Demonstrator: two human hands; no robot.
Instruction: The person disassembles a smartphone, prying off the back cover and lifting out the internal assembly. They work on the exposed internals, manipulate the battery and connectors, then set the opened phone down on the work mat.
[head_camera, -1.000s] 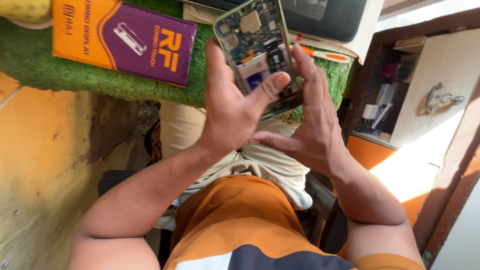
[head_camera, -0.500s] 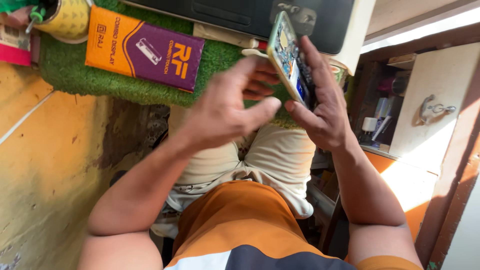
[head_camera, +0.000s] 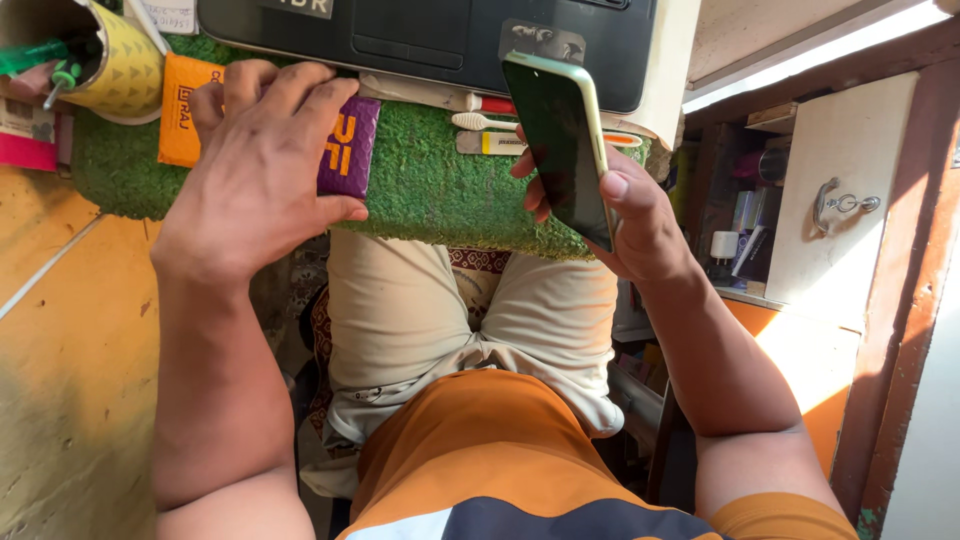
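My right hand (head_camera: 625, 215) holds a smartphone (head_camera: 560, 140) with a pale green frame, its dark screen side toward me, above the edge of a green turf mat (head_camera: 430, 190). My left hand (head_camera: 255, 170) rests spread over an orange and purple box (head_camera: 345, 150) lying on the mat at the left, fingers curled onto its top. The two hands are apart.
A black laptop (head_camera: 450, 40) lies at the mat's far side, with a toothbrush (head_camera: 485, 122) and a small tube (head_camera: 500, 143) in front of it. A yellow cup (head_camera: 115, 70) with tools stands far left. A white cabinet door (head_camera: 845, 190) is at the right.
The phone, earlier held in both hands with its open back showing, has been turned over and is now in my right hand alone. My left hand let go and moved left onto the box.
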